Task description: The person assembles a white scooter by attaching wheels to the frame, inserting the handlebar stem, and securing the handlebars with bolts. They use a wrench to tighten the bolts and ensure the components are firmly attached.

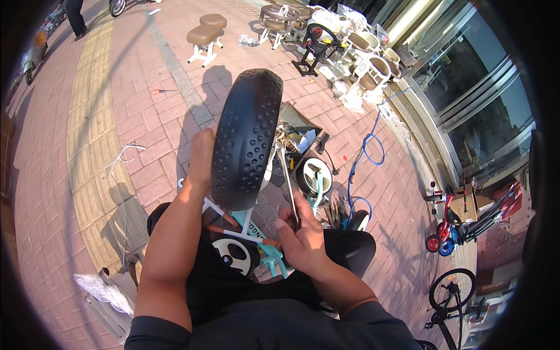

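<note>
A black knobbly tyre on a small wheel point(247, 137) stands upright in front of me, above a mint-green and white child's bike frame point(252, 227) by my lap. My left hand point(202, 154) is against the wheel's left side; its fingers are hidden behind the tyre. My right hand point(302, 236) is closed round a long slim metal wrench point(289, 181), which slants up along the wheel's right side. What its far end meets is hard to make out. A second small wheel point(236, 256) with a white hub lies between my legs.
Beyond the wheel sits an open tray of tools and parts point(303, 137), with another white-hubbed wheel point(315, 178) near it. A blue hose point(353, 169) curls right. Farther off are brown stools point(205, 36), piled seats point(373, 67), a red child's bike point(440, 233) and glass doors point(484, 87).
</note>
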`<state>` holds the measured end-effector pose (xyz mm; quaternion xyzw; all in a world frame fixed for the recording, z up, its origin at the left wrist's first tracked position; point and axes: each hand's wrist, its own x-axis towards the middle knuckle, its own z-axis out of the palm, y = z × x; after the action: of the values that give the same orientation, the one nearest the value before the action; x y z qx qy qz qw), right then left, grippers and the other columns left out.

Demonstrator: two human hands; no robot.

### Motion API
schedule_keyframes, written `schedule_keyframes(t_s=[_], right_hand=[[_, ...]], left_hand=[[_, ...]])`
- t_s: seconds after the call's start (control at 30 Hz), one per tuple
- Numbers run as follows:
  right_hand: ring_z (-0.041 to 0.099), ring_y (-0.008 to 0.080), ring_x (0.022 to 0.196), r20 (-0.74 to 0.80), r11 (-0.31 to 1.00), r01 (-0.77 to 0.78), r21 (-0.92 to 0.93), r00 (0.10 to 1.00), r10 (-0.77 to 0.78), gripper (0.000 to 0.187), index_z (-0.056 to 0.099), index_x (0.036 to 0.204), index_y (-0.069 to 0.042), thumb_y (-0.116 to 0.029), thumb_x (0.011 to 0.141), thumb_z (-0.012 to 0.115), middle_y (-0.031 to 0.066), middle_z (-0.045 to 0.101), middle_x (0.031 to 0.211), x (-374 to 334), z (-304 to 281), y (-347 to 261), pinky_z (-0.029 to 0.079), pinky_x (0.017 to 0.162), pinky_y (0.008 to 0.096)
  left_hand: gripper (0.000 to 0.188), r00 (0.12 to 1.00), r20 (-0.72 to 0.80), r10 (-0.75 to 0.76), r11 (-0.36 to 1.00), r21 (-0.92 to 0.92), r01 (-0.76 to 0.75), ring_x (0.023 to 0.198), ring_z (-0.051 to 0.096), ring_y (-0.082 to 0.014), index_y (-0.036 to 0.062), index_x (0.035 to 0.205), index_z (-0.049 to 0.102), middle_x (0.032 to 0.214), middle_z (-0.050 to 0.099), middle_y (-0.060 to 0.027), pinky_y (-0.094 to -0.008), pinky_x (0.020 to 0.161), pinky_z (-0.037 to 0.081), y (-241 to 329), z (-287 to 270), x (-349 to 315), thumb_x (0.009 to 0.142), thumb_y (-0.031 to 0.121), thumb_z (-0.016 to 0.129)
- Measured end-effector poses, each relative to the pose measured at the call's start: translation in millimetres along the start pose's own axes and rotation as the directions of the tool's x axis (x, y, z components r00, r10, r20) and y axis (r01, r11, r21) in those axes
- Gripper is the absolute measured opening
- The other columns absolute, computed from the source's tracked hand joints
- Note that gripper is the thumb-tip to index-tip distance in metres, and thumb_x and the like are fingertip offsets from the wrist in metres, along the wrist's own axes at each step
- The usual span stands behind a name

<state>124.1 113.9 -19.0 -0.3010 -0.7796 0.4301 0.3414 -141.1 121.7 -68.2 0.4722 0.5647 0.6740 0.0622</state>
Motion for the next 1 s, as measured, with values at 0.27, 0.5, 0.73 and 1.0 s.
schedule_keyframes(t_s=[0.27, 0.5, 0.73, 1.0], right_hand=[[0.049, 0.0082, 0.057, -0.31, 0.955, 0.219, -0.199, 0.911, -0.273, 0.023, 0.063, 0.107, -0.001, -0.022, 0.107, 0.053, 0.0014, 0.06, 0.076, 109.5, -61.1, 3.2, 0.041, 0.055, 0.0245], [0.043, 0.0058, 0.051, 0.034, 0.693, -0.467, 0.549, 0.841, 0.54, 0.027, 0.062, 0.095, -0.004, -0.029, 0.104, 0.064, 0.001, 0.056, 0.075, 78.2, -6.5, 86.3, 0.035, 0.046, 0.0236], [0.06, 0.0065, 0.074, -0.114, 1.0, 0.02, 0.002, 0.993, -0.02, 0.037, 0.054, 0.133, 0.001, -0.018, 0.103, 0.063, 0.0003, 0.063, 0.088, -4.8, 7.2, 0.8, 0.049, 0.061, 0.0241], [0.049, 0.0126, 0.052, -0.354, 0.983, 0.181, -0.01, 0.919, -0.173, 0.021, 0.063, 0.103, -0.001, -0.022, 0.102, 0.065, 0.0037, 0.06, 0.069, 120.2, -50.5, 10.0, 0.042, 0.053, 0.03]], left_hand=[[0.042, 0.961, 0.271, 0.057, 0.994, 0.073, -0.079, 0.045, 0.043, -0.0181, -0.0048, 0.087, 0.066, 0.051, 0.047, -0.007, -0.0339, 0.049, 0.035, -3.2, 5.0, -5.6, 0.096, 0.031, 0.045], [0.034, 0.982, 0.143, 0.12, 0.971, 0.188, -0.146, 0.048, 0.049, -0.0227, -0.0047, 0.086, 0.067, 0.054, 0.052, -0.0103, -0.035, 0.051, 0.039, -8.9, 5.3, -5.7, 0.091, 0.027, 0.055], [0.027, 0.985, 0.094, 0.144, 0.959, 0.233, -0.162, 0.05, 0.056, -0.0274, -0.0046, 0.086, 0.068, 0.057, 0.057, -0.0136, -0.0362, 0.053, 0.042, -9.8, -2.4, 5.2, 0.085, 0.022, 0.065], [0.027, 0.963, 0.262, -0.068, 0.996, 0.073, 0.05, 0.048, 0.05, -0.02, -0.0048, 0.081, 0.065, 0.056, 0.053, -0.0117, -0.0352, 0.051, 0.041, -0.1, 8.2, -4.9, 0.092, 0.019, 0.058]])
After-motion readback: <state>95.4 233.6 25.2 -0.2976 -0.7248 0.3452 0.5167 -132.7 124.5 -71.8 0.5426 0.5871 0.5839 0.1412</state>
